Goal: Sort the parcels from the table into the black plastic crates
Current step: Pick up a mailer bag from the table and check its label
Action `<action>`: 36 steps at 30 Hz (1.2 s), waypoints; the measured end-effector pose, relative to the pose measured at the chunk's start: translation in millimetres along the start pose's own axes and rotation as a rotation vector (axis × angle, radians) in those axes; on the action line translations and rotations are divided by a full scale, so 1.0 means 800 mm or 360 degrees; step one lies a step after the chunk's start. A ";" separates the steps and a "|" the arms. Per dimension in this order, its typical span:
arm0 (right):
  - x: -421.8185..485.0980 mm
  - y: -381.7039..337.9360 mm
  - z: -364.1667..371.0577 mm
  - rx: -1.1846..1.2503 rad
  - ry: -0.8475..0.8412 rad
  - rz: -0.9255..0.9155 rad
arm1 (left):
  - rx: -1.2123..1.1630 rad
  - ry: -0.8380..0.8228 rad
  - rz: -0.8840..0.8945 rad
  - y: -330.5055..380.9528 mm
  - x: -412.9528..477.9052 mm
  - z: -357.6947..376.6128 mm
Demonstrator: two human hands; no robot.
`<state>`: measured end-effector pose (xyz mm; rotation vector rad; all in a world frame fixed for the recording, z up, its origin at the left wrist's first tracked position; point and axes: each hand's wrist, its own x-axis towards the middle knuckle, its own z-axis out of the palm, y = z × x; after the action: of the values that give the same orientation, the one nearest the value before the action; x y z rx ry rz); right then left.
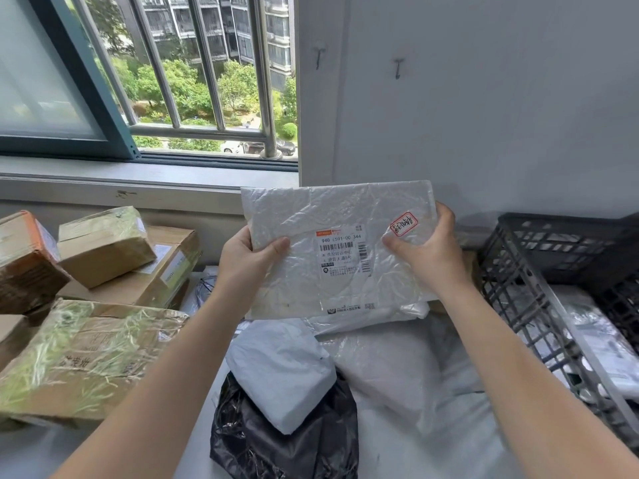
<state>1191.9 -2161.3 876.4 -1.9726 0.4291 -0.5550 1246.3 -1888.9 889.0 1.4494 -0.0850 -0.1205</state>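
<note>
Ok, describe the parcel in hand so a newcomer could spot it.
Beside the barred window, against the grey wall, the left hand and right hand hold up a flat white plastic mailer by its side edges. Unlike the white bags below it, it faces the camera with a barcode label and a red-bordered sticker.

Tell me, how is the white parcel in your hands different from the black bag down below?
The white parcel is flat and held up by the left hand and right hand; the black bag lies crumpled below them. The white parcel shows a printed label and red stamp; the black bag shows none. A small pale parcel lies on the black bag, nothing on the white parcel. Both are plastic wrapped.
</note>
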 end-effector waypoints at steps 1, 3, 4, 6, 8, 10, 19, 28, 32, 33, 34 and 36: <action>0.002 0.001 -0.004 -0.0016 0.0015 -0.0011 | 0.0008 0.0011 0.0008 0.001 -0.003 0.005; 0.005 0.004 -0.016 -0.0034 0.0024 -0.0050 | 0.0042 0.0047 0.0040 0.002 -0.009 0.018; 0.006 0.007 -0.023 -0.0033 0.0011 -0.0067 | 0.0064 0.0073 0.0057 0.002 -0.013 0.025; 0.008 0.009 -0.038 -0.0031 -0.0048 -0.0094 | 0.0087 0.0143 0.0092 0.003 -0.022 0.038; 0.008 0.005 -0.057 -0.0036 -0.0094 -0.0121 | 0.0095 0.0192 0.0149 0.007 -0.032 0.054; 0.006 0.000 -0.080 -0.0045 -0.0085 -0.0157 | 0.0124 0.0216 0.0212 0.014 -0.042 0.072; -0.035 -0.014 -0.226 -0.0330 0.0329 -0.0185 | 0.0156 -0.0079 0.0337 0.043 -0.085 0.175; -0.094 0.009 -0.371 -0.0477 0.0605 -0.0017 | 0.0295 -0.0458 0.0368 0.032 -0.142 0.290; -0.089 0.046 -0.428 -0.0492 0.0692 0.0056 | 0.0454 -0.0523 0.0398 0.018 -0.162 0.346; -0.083 0.057 -0.441 -0.0501 0.0681 0.0069 | 0.0464 -0.0529 0.0408 0.012 -0.167 0.360; -0.077 0.068 -0.453 -0.0512 0.0656 0.0075 | 0.0463 -0.0533 0.0415 0.006 -0.171 0.375; -0.062 0.090 -0.477 -0.0518 0.0604 0.0086 | 0.0490 -0.0519 0.0437 -0.009 -0.174 0.408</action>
<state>935.7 -2447.5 952.0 -2.1567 0.8504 -0.8737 1065.5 -2192.1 923.1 1.6985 -0.5883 -0.1210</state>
